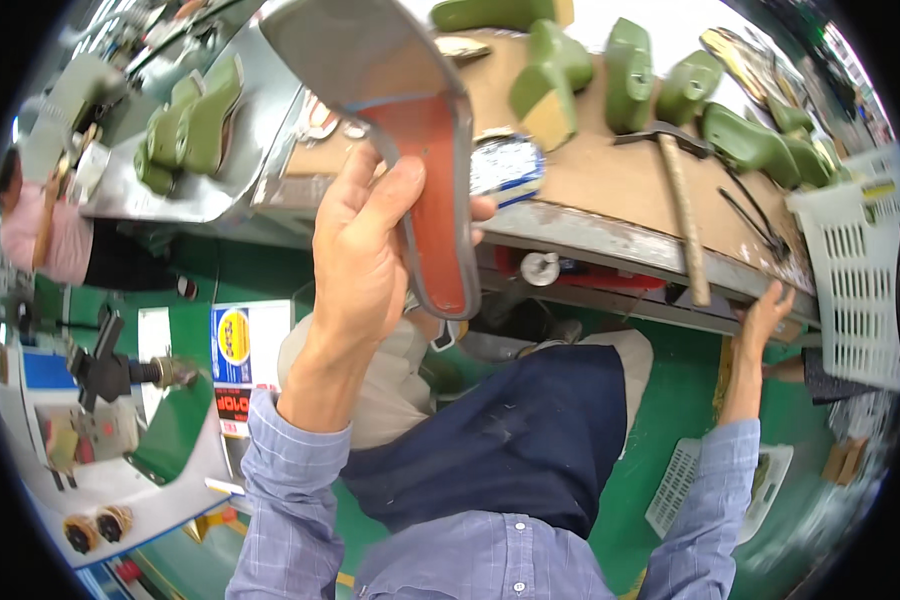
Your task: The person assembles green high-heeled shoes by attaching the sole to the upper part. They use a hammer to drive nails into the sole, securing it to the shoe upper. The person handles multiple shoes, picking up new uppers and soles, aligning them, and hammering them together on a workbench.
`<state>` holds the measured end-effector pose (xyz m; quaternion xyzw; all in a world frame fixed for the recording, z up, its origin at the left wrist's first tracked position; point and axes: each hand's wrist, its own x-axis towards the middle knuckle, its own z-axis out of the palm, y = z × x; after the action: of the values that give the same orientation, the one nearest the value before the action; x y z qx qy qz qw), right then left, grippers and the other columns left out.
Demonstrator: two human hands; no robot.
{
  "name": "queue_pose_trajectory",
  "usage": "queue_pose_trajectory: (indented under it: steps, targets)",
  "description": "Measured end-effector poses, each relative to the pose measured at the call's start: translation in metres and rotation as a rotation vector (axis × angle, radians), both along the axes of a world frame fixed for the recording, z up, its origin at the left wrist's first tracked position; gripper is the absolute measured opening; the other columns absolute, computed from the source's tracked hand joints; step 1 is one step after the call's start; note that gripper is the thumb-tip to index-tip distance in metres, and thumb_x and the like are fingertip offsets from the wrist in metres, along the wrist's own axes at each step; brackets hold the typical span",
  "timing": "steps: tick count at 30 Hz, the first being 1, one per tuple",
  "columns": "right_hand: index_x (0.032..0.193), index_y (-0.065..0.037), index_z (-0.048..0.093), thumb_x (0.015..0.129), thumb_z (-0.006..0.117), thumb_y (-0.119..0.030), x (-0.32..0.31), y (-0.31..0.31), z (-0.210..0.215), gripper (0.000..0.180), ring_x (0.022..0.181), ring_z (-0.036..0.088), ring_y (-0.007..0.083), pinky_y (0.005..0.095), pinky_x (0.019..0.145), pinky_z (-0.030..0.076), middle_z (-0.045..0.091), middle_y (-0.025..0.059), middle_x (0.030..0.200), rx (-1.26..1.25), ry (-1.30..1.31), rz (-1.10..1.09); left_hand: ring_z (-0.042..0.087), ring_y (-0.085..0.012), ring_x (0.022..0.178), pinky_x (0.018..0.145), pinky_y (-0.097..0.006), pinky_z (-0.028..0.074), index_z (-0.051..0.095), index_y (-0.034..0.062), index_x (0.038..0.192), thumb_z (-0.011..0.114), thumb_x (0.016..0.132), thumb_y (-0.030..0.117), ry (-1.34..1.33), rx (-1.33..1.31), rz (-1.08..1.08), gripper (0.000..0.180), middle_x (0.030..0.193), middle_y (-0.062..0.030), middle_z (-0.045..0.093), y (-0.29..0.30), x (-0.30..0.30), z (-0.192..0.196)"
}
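Overhead, in the head view, we are watching a seated person working at a cluttered bench. Their left hand (365, 255) is grasping a shoe insole (410, 130), grey at its far end and red-brown at the near end, and is lifting it upright in front of the bench edge, thumb pressing on the red part. Off to the right, the right hand (767, 312) is reaching to the near edge of the wooden workbench (610, 180), fingers curling under the rim and gripping nothing loose. Farther off, green shoe lasts (660, 90) are lying in a row across the bench, a hammer (682, 200) is resting with its handle hanging over the near edge, and a white plastic basket (855, 270) is sitting at the far right. More green lasts are lying on a metal tray (195, 190) to the left.
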<state>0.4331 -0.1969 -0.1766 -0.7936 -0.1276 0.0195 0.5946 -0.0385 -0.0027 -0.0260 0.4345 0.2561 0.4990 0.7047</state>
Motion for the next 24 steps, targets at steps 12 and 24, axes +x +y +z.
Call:
queue_pose_trajectory:
  steps: [12,24]
  targets:
    - [0.141,-0.003,0.049,0.105,0.05,-0.029,-0.269,-0.01,0.108,0.044,0.103,0.058,0.0156,0.0262,0.09,0.045,0.059,0.0117,0.122,-0.102,-0.319,0.915,0.064,-0.0306,0.093,0.083,-0.036,0.05,0.042,-0.0003,0.133,0.049,0.102,0.011,-0.082,-0.084,0.077,0.034,0.108,-0.0177,0.059,-0.134,0.083,-0.023]
    - [0.117,0.009,0.063,0.104,0.054,-0.036,-0.14,0.089,0.08,0.048,0.101,0.059,0.0245,0.0367,0.095,0.045,0.063,0.015,0.111,-0.212,-0.416,0.342,0.066,-0.0185,0.106,0.094,-0.032,0.052,0.057,-0.003,0.13,0.056,0.103,0.018,0.513,-0.513,0.652,0.034,0.113,-0.0139,0.07,-0.127,-0.159,-0.204]
